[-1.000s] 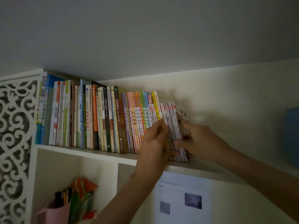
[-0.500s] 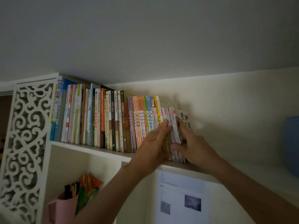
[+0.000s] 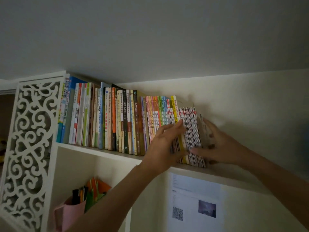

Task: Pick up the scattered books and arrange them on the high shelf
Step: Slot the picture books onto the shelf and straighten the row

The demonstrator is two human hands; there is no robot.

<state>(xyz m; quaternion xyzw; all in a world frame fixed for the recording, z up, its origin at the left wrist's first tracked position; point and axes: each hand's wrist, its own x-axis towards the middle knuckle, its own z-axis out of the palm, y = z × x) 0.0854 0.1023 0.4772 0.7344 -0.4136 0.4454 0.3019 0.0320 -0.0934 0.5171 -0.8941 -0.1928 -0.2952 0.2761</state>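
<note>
Left hand (image 3: 164, 144) — fingers straight, pressing the spines — and right hand (image 3: 219, 144), curled round the outer cover, hold a thin-book bundle (image 3: 192, 129) upright on the high shelf (image 3: 103, 150).

The high shelf (image 3: 107, 152) is a smooth white painted board with a matt face. The side panel (image 3: 31, 148) next to it is the same flat white, cut through in a curling fretwork pattern. The books (image 3: 117, 119) are paper, most with printed card spines that carry a slight sheen. The thin booklets (image 3: 192, 129) at the right end of the row have glossy printed covers and narrow paper edges. Below, a pink cup (image 3: 73, 213) looks like smooth matt plastic, and the folded sheets (image 3: 98, 188) behind it are plain coloured paper. A printed paper sheet (image 3: 194, 198) lies flat against the matt cream wall (image 3: 250, 106). The ceiling (image 3: 150, 39) is dull grey-white.
</note>
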